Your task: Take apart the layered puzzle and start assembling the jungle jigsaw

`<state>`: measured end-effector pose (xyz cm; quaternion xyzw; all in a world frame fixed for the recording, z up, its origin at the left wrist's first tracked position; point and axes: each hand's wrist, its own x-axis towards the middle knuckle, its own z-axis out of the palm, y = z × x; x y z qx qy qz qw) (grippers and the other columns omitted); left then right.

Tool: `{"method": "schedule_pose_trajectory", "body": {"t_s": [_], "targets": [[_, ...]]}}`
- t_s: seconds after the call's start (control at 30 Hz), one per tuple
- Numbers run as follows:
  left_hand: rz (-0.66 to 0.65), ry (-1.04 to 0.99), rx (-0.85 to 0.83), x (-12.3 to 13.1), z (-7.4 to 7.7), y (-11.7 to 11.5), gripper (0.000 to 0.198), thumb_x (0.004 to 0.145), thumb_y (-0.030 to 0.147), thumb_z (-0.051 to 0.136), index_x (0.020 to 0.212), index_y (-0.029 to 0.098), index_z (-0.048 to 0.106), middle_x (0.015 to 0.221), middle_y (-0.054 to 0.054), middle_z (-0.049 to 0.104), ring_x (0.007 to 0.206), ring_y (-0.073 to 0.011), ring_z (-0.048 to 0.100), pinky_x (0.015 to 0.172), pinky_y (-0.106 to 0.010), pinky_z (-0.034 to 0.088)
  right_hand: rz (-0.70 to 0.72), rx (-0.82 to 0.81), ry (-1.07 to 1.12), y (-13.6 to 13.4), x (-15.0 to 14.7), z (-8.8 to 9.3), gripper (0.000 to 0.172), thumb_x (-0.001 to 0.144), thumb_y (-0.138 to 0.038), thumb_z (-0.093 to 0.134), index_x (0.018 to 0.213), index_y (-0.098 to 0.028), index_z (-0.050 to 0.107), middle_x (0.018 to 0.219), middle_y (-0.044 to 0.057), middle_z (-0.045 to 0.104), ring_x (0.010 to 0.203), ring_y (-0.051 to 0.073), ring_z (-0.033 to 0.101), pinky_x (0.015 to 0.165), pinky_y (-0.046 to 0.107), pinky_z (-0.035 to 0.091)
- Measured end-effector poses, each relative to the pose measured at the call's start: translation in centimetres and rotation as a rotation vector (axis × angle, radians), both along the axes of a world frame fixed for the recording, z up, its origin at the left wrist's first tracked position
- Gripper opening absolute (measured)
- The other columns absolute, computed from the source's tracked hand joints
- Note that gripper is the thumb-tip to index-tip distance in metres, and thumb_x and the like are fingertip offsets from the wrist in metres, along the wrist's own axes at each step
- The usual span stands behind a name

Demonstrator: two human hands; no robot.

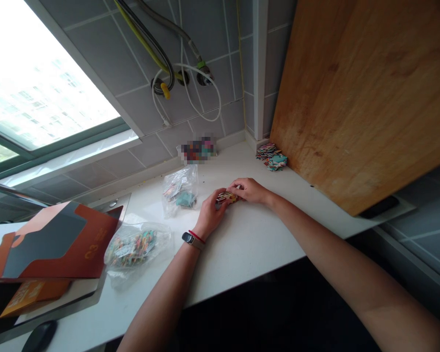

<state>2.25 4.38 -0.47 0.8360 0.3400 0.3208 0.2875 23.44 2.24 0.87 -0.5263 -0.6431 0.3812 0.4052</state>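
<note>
On the white counter [249, 254] lie two clear plastic bags [179, 191] [134, 247] of colourful pieces, one small heap of six-sided pieces [271, 156] just beside the leaning wooden board [352, 98], and one orange-and-grey folder [55, 239] at the left. Between the bags and the heap, the left hand [210, 212] and right hand [249, 189] nearly meet over one small patterned piece [227, 197] held just above the counter. The fingers of both hands curl closed, pinching that piece from either side.
</note>
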Motion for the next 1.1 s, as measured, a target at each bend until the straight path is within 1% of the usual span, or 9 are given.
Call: {"method": "schedule_pose_trajectory", "body": {"t_s": [0.13, 0.27, 0.43, 0.57, 0.7, 0.8, 0.9, 1.03, 1.1], "targets": [[-0.015, 0.009, 0.022, -0.02, -0.21, 0.02, 0.035, 0.093, 0.021, 0.066, 0.128, 0.023, 0.061, 0.118, -0.007, 0.075, 0.103, -0.0228, 0.073, 0.091, -0.036, 0.058, -0.025, 0.037, -0.051, 0.14, -0.09, -0.25, 0.044, 0.088, -0.056, 0.061, 0.086, -0.014, 0.076, 0.075, 0.003, 0.068, 0.062, 0.013, 0.055, 0.061, 0.025, 0.042], [-0.018, 0.015, 0.040, -0.02, -0.25, 0.03, 0.038, 0.094, 0.021, 0.066, 0.131, 0.024, 0.060, 0.120, -0.007, 0.075, 0.103, -0.0222, 0.073, 0.092, -0.035, 0.058, 0.000, 0.013, -0.037, 0.21, -0.01, -0.32, 0.040, 0.090, -0.050, 0.057, 0.083, -0.015, 0.074, 0.063, -0.001, 0.061, 0.062, 0.014, 0.053, 0.059, 0.024, 0.040], [-0.011, 0.010, 0.022, 0.01, -0.16, 0.00, 0.045, 0.093, 0.021, 0.066, 0.137, 0.024, 0.056, 0.122, -0.007, 0.074, 0.104, -0.0216, 0.073, 0.093, -0.035, 0.058, -0.016, -0.137, 0.060, 0.38, 0.12, -0.28, 0.028, 0.093, -0.035, 0.053, 0.089, -0.016, 0.073, 0.065, 0.000, 0.064, 0.060, 0.014, 0.058, 0.052, 0.022, 0.043], [-0.002, 0.010, 0.027, 0.04, -0.05, -0.07, 0.041, 0.093, 0.021, 0.067, 0.133, 0.024, 0.059, 0.120, -0.007, 0.075, 0.102, -0.0216, 0.073, 0.092, -0.035, 0.058, -0.073, -0.234, 0.187, 0.65, 0.06, -0.23, 0.019, 0.090, -0.020, 0.055, 0.097, -0.017, 0.072, 0.067, 0.000, 0.066, 0.058, 0.013, 0.060, 0.050, 0.018, 0.047], [-0.005, 0.005, 0.030, 0.09, -0.14, -0.04, 0.037, 0.093, 0.022, 0.067, 0.130, 0.023, 0.061, 0.121, -0.007, 0.075, 0.102, -0.0225, 0.074, 0.091, -0.036, 0.058, -0.083, -0.258, 0.191, 0.79, 0.02, -0.21, 0.025, 0.088, -0.012, 0.051, 0.101, -0.016, 0.072, 0.069, 0.001, 0.069, 0.054, 0.011, 0.061, 0.046, 0.017, 0.045], [-0.012, -0.001, 0.010, 0.13, -0.21, 0.00, 0.037, 0.093, 0.022, 0.067, 0.130, 0.023, 0.061, 0.120, -0.007, 0.076, 0.103, -0.0231, 0.074, 0.091, -0.036, 0.059, -0.116, -0.256, 0.072, 0.66, 0.06, -0.26, 0.031, 0.084, -0.008, 0.051, 0.106, -0.016, 0.073, 0.076, 0.002, 0.073, 0.049, 0.010, 0.058, 0.044, 0.018, 0.042], [-0.010, -0.001, -0.006, 0.14, -0.10, -0.04, 0.039, 0.093, 0.022, 0.067, 0.132, 0.024, 0.060, 0.120, -0.007, 0.076, 0.103, -0.0233, 0.074, 0.091, -0.036, 0.059, -0.140, -0.197, -0.056, 0.49, 0.21, -0.44, 0.035, 0.082, -0.006, 0.052, 0.108, -0.016, 0.074, 0.088, 0.003, 0.077, 0.049, 0.009, 0.057, 0.050, 0.020, 0.045], [-0.006, 0.003, -0.011, 0.14, 0.15, -0.15, 0.042, 0.094, 0.023, 0.067, 0.134, 0.024, 0.058, 0.123, -0.008, 0.075, 0.106, -0.0234, 0.074, 0.093, -0.036, 0.058, -0.136, -0.048, -0.147, 0.50, 0.49, -0.74, 0.032, 0.079, -0.004, 0.059, 0.104, -0.016, 0.076, 0.102, 0.005, 0.079, 0.075, 0.012, 0.067, 0.072, 0.020, 0.050], [-0.004, 0.007, -0.012, 0.13, 0.15, -0.15, 0.042, 0.094, 0.023, 0.067, 0.135, 0.024, 0.058, 0.123, -0.008, 0.075, 0.106, -0.0235, 0.074, 0.094, -0.036, 0.058, -0.137, -0.029, -0.151, 0.51, 0.55, -0.77, 0.033, 0.078, -0.003, 0.059, 0.103, -0.016, 0.076, 0.102, 0.005, 0.079, 0.079, 0.012, 0.067, 0.075, 0.020, 0.050]]}}
